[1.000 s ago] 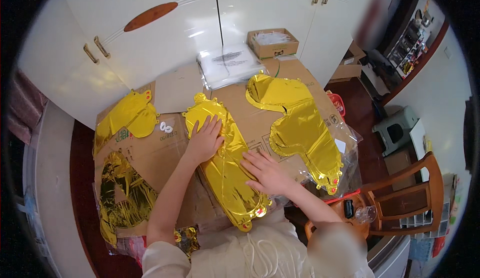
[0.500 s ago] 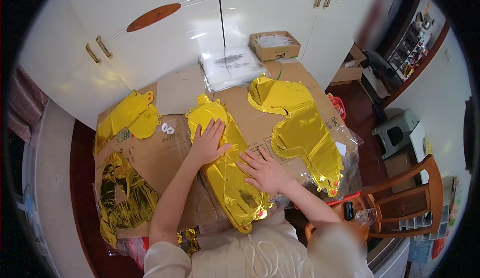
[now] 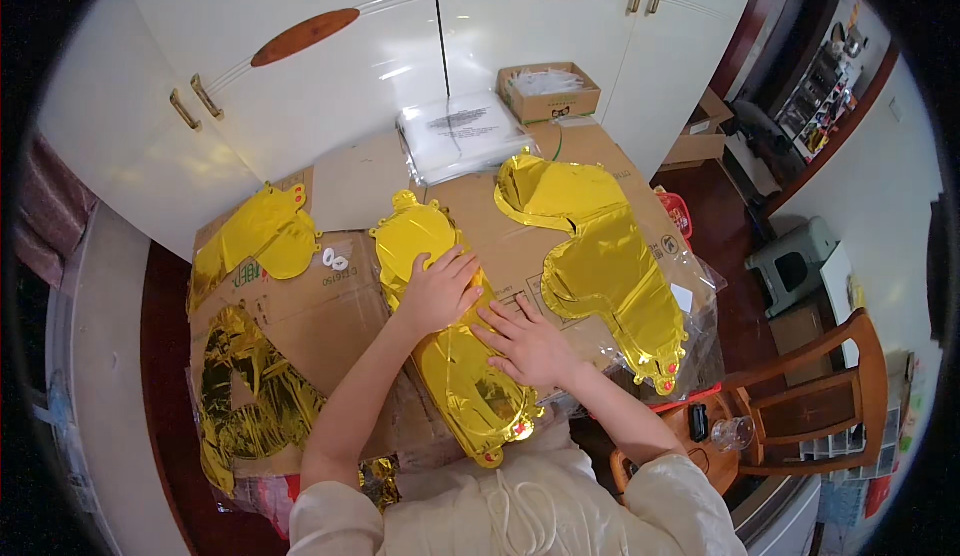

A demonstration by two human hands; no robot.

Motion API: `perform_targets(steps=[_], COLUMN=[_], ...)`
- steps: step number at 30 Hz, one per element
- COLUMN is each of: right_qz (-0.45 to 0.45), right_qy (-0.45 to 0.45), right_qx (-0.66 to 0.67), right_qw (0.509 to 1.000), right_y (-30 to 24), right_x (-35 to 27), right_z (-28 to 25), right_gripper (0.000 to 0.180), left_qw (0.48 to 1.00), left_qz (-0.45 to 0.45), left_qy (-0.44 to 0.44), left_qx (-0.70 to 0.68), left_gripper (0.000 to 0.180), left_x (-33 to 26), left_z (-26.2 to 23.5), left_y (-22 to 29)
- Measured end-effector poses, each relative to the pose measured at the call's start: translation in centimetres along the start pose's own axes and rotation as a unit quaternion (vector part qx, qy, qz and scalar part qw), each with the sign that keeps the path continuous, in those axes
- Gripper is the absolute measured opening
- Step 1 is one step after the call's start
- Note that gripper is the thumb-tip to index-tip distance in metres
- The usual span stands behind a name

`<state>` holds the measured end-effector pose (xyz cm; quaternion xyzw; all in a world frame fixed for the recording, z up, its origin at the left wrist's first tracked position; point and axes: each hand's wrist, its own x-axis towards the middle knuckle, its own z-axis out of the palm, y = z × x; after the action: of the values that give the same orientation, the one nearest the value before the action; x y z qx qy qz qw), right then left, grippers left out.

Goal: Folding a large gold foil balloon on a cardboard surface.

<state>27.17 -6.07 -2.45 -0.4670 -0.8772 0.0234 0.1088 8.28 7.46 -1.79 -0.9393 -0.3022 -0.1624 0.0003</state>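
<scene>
In front of me a long gold foil balloon lies flat on the cardboard, its near end reaching my clothes. My left hand rests on its middle, fingers stretched out and pointing up and to the right. My right hand lies flat across its right edge, fingers spread, close beside the left. To the right is another gold foil balloon with a curved outline. At the far left a gold foil balloon lies flat, and a crinkled gold foil balloon is nearer me.
Small white rings lie on the cardboard. Behind stand a stack of clear plastic bags and a cardboard box of white pieces, against white cabinets. A wooden chair is at right, with a grey stool beyond.
My left hand has slid toward me and to the right along the balloon, closer to my right hand. My right hand has stayed nearly in place.
</scene>
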Motion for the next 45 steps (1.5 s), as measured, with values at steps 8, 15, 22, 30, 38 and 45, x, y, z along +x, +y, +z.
perform_targets(steps=[8,15,22,30,38,45], right_qz=[0.002,-0.001,-0.017,-0.004,0.051,0.053], right_qy=[0.004,0.003,-0.019,0.018,0.115,0.098], right_qx=[0.016,0.028,0.049,0.173,0.058,0.023], right_qw=[1.000,1.000,0.998,0.985,0.990,0.994], right_y=[0.0,0.0,0.6,4.9,10.1,10.9], right_x=[0.0,0.0,-1.9,0.8,11.5,11.2], right_z=[0.0,-0.4,-0.3,-2.9,0.1,0.7], right_gripper=[0.054,0.054,0.054,0.030,0.032,0.045], left_qw=[0.998,0.991,0.990,0.988,0.988,0.987], left_qz=[-0.068,-0.116,-0.102,-0.096,-0.092,-0.101], left_qy=[-0.007,-0.068,-0.100,-0.123,-0.122,-0.126], left_qx=[0.019,-0.004,-0.003,0.013,0.029,0.022], left_gripper=[0.049,0.058,0.092,0.099,0.101,0.111], left_x=[1.8,3.2,2.9,3.0,2.8,2.9], left_z=[1.0,1.0,1.1,0.8,1.0,1.0], left_y=[-1.8,-3.3,-3.4,-3.3,-3.5,-3.2])
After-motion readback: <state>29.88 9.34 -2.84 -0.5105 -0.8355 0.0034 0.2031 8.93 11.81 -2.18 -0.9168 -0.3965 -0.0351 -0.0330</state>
